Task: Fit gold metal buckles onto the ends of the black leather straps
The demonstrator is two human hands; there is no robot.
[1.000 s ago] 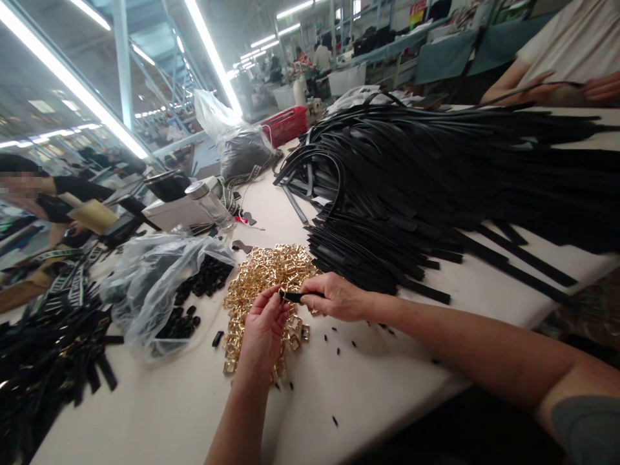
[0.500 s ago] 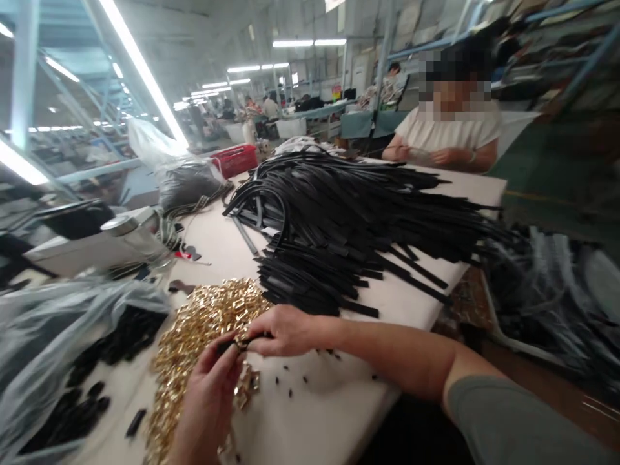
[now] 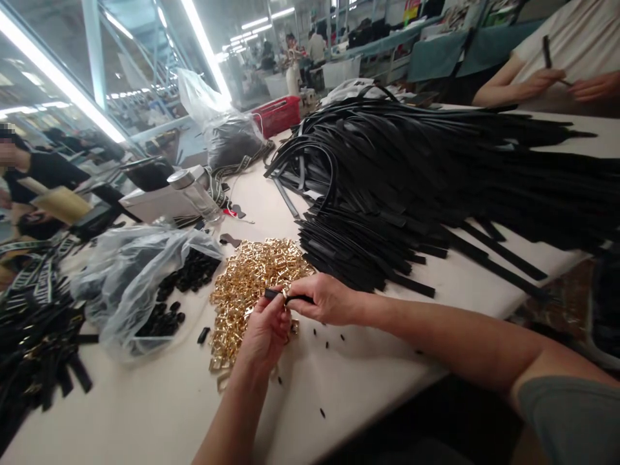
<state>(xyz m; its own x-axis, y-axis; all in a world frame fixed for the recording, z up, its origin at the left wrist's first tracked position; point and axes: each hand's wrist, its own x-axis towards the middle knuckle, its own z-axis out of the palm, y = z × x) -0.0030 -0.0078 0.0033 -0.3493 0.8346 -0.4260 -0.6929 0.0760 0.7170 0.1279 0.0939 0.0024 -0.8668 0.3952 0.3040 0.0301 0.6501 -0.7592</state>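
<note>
My left hand point(image 3: 267, 323) is closed on a black strap point(image 3: 272, 294), whose end sticks out beyond the fingers. Pressed close on its right, my right hand point(image 3: 322, 298) pinches the strap's other part. A small gold buckle point(image 3: 285, 293) shows between the two hands, at the strap. Both hands are over the near right side of a heap of gold buckles point(image 3: 242, 284) on the pale table point(image 3: 368, 387). Just behind my right hand lies a bundle of short black straps point(image 3: 353, 252).
A large pile of black straps point(image 3: 411, 155) covers the back right. Left are a plastic bag point(image 3: 130, 278) with black pieces, a glass bottle point(image 3: 196, 194) and more straps point(image 3: 39, 336). Behind stands a red basket point(image 3: 278, 116). A person's hands point(image 3: 547, 84) hold a strap across the table.
The view has swung left, bringing in the straps and a person at the far left. My hands stay together; a black strap end now stands out clearly past my left fingers.
</note>
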